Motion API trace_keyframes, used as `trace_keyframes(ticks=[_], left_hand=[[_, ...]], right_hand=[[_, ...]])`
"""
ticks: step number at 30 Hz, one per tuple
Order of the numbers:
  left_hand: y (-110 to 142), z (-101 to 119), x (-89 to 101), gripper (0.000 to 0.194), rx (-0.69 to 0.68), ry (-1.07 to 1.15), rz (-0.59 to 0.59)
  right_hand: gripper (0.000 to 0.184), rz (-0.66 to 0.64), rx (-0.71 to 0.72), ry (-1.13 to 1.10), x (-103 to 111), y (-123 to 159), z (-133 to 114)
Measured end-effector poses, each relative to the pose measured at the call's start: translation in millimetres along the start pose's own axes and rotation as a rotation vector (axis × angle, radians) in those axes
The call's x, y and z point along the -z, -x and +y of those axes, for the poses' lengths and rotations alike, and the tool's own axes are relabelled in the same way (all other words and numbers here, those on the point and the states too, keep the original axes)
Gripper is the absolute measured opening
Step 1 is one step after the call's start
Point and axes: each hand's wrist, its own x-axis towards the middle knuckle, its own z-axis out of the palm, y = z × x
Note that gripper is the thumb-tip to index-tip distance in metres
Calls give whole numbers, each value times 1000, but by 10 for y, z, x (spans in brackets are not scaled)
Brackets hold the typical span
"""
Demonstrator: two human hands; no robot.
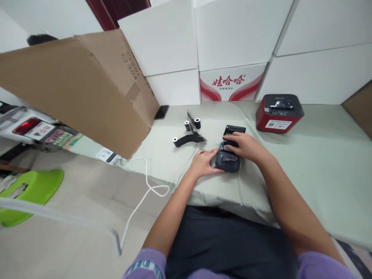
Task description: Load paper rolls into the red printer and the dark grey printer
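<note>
Black device (229,164): left hand (204,162) splayed alongside, right hand (245,146) bent over.

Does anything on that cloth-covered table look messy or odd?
Beyond the left hand on the dark device, the small rolls look untidy: black strips trail loose from them across the cloth. I see nothing spilled and no clear damage.
</note>
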Motion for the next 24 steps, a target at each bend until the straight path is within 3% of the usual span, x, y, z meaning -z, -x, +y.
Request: trace_keyframes(ticks=[2,6,8,11,14,17,20,24], left_hand=[[0,0,0,102,-5,5,3],[-1,-8,-10,102,-9,5,-3],[3,-13,-10,104,-5,2,-7],[14,-12,10,106,-1,0,21],[24,5,53,104,-71,-4,91],[21,32,78,79,-199,-24,137],[4,61,72,54,-279,-44,130],[-12,103,66,72,-241,-17,119]], right_hand=[[36,94,-11,-65,55,21,-42],[33,456,-176,7,129,30,-55],[33,537,-241,34,126,14,-1],[29,479,-275,-97,92,-17,99],[24,295,-224,-274,40,-31,135],[14,97,-91,-345,-45,-34,106],[20,66,-60,-347,-123,-31,97],[38,-122,-146,-425,-96,-13,176]])
